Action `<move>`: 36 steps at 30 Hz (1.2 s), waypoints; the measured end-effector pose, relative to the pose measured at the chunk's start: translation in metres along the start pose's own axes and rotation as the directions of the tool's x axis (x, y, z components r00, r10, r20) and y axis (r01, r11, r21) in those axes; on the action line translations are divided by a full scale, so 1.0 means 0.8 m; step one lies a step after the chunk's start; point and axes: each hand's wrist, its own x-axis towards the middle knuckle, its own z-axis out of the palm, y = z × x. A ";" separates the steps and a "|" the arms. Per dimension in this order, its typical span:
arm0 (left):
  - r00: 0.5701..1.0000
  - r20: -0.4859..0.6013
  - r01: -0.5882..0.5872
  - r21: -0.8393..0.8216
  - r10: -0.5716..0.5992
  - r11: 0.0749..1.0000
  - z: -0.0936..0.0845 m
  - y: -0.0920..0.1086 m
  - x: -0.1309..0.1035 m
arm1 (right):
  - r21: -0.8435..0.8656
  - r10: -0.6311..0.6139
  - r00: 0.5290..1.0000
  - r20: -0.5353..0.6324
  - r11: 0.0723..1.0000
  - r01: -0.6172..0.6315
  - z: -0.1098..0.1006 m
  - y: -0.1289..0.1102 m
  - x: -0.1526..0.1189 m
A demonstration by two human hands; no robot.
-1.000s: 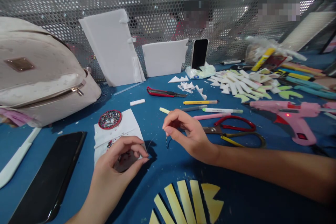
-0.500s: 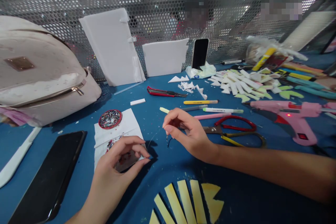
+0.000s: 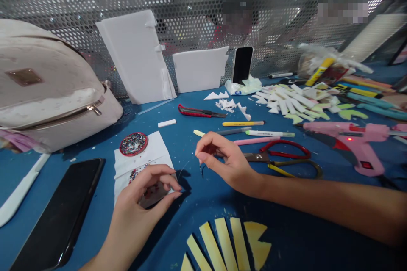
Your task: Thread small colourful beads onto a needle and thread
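My left hand (image 3: 144,207) is closed in a pinch over the white paper. A thin clear thread (image 3: 182,170) rises from its fingertips toward the other hand. My right hand (image 3: 224,159), its thumb and forefinger pressed together, holds the thread's other stretch, with a short string of small dark beads (image 3: 201,171) dangling below the fingertips. Loose beads lie on the folded white paper (image 3: 163,144), partly hidden behind my left hand. At the paper's far edge sits a round red-rimmed dish (image 3: 133,144) filled with mixed small beads.
Yellow foam strips (image 3: 211,241) lie in front. Scissors (image 3: 286,159), markers (image 3: 243,123) and a pink glue gun (image 3: 356,139) with a lit red light are at right. A red box cutter (image 3: 200,111) lies beyond. At left are a phone (image 3: 60,211), a white knife (image 3: 19,194) and a backpack (image 3: 47,84).
My right hand has shifted slightly left, and the dangling beads have moved with it. My left hand stays in place.
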 end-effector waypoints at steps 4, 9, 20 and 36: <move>1.000 -0.001 0.003 0.008 -0.003 1.000 -0.002 0.001 0.000 | 0.003 -0.006 1.000 0.004 1.000 0.005 0.000 0.000 0.000; 1.000 0.000 -0.007 0.011 0.007 1.000 -0.001 0.000 -0.001 | 0.001 -0.011 1.000 0.004 1.000 0.011 0.000 -0.001 0.001; 0.999 -0.042 0.007 -0.010 -0.008 1.000 -0.001 0.008 -0.001 | -0.006 0.003 1.000 0.010 1.000 -0.003 0.000 0.001 0.000; 0.983 -0.162 -0.081 0.041 0.086 0.996 -0.006 0.002 0.002 | -0.020 0.035 0.998 0.050 0.999 -0.034 0.000 0.000 0.002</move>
